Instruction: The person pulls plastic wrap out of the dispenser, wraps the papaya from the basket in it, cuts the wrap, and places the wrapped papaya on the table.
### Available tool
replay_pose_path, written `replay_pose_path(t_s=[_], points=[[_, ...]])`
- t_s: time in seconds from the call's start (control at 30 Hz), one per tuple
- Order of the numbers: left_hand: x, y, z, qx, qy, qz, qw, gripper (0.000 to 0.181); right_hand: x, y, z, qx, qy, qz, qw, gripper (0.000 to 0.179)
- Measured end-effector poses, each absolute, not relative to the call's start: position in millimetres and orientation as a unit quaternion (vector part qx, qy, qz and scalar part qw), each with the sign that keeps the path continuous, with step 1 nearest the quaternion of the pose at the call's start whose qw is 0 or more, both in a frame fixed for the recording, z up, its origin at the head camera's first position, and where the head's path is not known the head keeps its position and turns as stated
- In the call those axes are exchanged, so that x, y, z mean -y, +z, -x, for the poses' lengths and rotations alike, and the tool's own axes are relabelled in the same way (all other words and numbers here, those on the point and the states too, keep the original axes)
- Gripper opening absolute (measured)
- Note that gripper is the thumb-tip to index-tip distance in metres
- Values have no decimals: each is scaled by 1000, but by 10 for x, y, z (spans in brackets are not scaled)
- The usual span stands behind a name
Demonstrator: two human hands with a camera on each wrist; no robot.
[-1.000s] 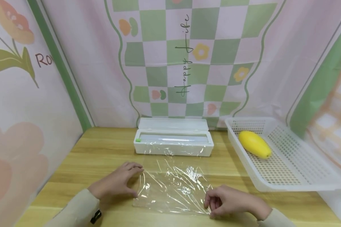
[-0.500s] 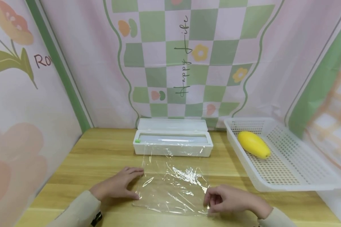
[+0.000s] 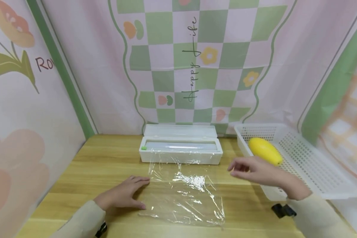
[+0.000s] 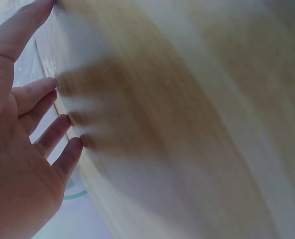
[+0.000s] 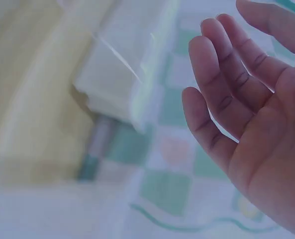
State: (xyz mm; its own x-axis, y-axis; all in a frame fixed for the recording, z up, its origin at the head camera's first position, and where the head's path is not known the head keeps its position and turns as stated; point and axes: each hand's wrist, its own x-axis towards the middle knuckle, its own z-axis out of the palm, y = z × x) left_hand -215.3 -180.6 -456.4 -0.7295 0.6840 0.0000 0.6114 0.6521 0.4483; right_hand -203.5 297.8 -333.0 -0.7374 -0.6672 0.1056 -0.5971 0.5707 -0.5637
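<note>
Resting on table (image 3: pixel 89 162), left hand (image 3: pixel 123 195) spreads relaxed fingers at left edge of film (image 3: pixel 181 201), grasping nothing. Film, clear and creased, lies on table between hands, far end running up front of white box (image 3: pixel 181 138). Box stands behind film, lid raised. Right hand (image 3: pixel 253 169) hangs in air right of film, fingers loosely bent, nothing held. Beyond it, yellow fruit (image 3: pixel 263 149) lies in basket (image 3: pixel 342 195).

Head view forward-down, wrist views close
</note>
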Motion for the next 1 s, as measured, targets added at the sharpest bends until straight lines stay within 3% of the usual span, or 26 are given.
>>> replay_pose_path(t_s=[0.23,0.47,1.0], points=[[1797,-4546,2148,-904,218,-358,81,95,-3369,-2971,2337,-926,-243,289,-11,12],[1791,-4542,2145,-904,221,-358,80,96,-3776,-2876,2677,-958,-210,197,-2,28],[1787,-4534,2135,-903,224,-356,82,94,-4370,-3471,3157,-970,-223,84,48,86]])
